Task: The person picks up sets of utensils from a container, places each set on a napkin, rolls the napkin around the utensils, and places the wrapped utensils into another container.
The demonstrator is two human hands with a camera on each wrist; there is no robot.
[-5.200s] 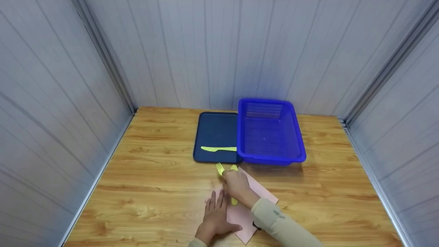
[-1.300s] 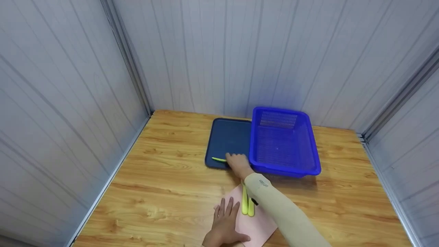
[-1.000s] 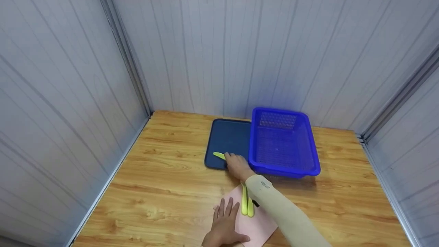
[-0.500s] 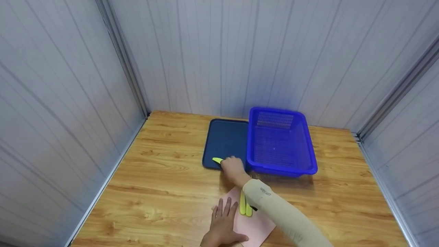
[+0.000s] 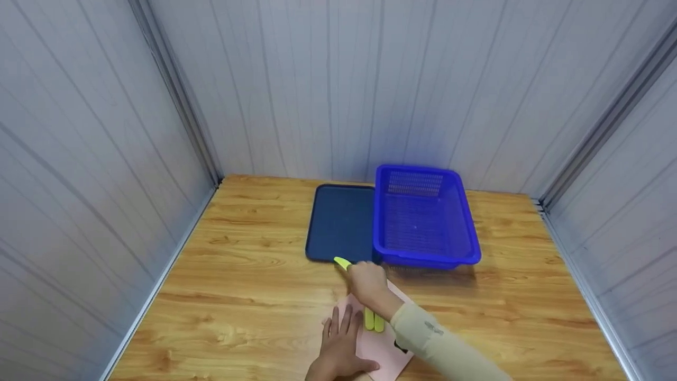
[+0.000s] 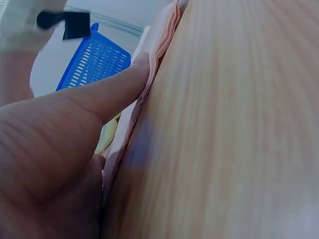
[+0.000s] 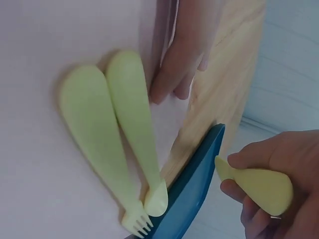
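Observation:
My right hand grips a yellow-green plastic knife, its blade pointing away to the left just past the tray's near edge. In the right wrist view the knife's rounded handle end shows between thumb and fingers, held above the surface. Below it lies a folded pink napkin, with a fork and a spoon of the same colour side by side on top. My left hand rests with spread fingers on the napkin's left part, its thumb along the edge nearest me.
A dark blue tray lies at the back of the wooden table. The blue perforated basket stands to its right, covering the tray's right side. Pale panel walls enclose the table at the back and both sides.
Earlier my right hand held the fork over the napkin; the fork now lies beside the spoon. That hand then took the knife off the tray and moved it toward the napkin. Left hand stayed.

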